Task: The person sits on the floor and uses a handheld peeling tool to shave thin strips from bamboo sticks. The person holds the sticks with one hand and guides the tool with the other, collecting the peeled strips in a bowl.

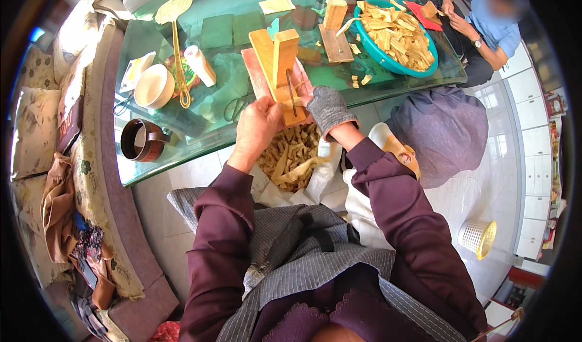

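At the far left there is a sofa [36, 124] with clothes [59, 208] lying on it. Next to it stands the glass table [188, 142]; on its left part are a dark brown mug [141, 140], a pale bowl [154, 87], a golden skimmer [176, 51] and a white bottle [199, 66].

In the middle, at the near edge of the table, is the wooden tool [285, 60], with 2 upright pieces and a dark blade [293, 93]. The left hand [259, 125] has its fingers closed on the lower part of this tool. The right hand [330, 108], in a grey glove, is bent beside the blade; I cannot tell if it grips something. Below both hands lies a heap of yellowish strips [290, 160].

Further right, a teal basin [407, 70] is filled with broader strips [394, 36]. Beyond it sits a co-worker [497, 36] in a blue shirt, with 2 hands close together. At the lower right, a white basket [476, 237] is on the floor.
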A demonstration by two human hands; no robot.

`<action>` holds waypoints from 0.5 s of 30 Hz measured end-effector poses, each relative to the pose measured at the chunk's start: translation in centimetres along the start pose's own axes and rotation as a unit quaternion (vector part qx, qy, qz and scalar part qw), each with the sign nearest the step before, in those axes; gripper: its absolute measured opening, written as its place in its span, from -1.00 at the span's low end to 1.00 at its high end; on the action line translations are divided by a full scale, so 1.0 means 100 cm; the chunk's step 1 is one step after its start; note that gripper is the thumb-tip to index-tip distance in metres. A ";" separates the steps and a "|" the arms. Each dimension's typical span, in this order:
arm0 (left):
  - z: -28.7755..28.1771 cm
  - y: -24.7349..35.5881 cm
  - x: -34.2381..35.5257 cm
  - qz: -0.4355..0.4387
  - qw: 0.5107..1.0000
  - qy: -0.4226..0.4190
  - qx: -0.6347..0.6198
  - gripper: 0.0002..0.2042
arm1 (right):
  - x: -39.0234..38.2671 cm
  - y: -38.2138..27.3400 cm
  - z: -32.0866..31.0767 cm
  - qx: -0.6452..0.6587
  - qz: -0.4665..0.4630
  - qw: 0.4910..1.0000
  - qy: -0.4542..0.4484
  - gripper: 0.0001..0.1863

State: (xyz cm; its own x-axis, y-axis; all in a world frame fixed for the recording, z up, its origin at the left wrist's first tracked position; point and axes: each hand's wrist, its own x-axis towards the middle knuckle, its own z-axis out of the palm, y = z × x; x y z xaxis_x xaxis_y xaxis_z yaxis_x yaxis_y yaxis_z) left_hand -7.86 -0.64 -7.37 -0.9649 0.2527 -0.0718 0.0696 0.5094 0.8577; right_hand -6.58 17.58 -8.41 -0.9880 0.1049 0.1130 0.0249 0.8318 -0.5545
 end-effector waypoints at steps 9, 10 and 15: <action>-0.007 0.003 -0.044 0.118 0.993 -0.029 -0.008 -0.75 | -0.050 -0.041 -0.029 0.097 -0.087 0.981 0.144 -0.83; -0.006 0.003 -0.046 0.020 0.979 -0.150 -0.139 -0.74 | -0.057 -0.043 -0.027 0.032 -0.208 0.962 0.175 -0.85; 0.014 0.010 -0.069 -0.165 0.781 -0.242 -0.551 -0.61 | -0.094 -0.058 -0.023 0.110 -0.308 0.941 0.087 -0.81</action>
State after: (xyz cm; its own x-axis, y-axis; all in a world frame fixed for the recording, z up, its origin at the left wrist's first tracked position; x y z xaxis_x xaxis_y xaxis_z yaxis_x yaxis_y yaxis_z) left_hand -0.80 -0.74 -6.75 -0.6567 0.6751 -0.3360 -0.6804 -0.3382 0.6502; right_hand 2.93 13.00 -4.40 -0.7644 -0.2569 0.5914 -0.5956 0.6328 -0.4948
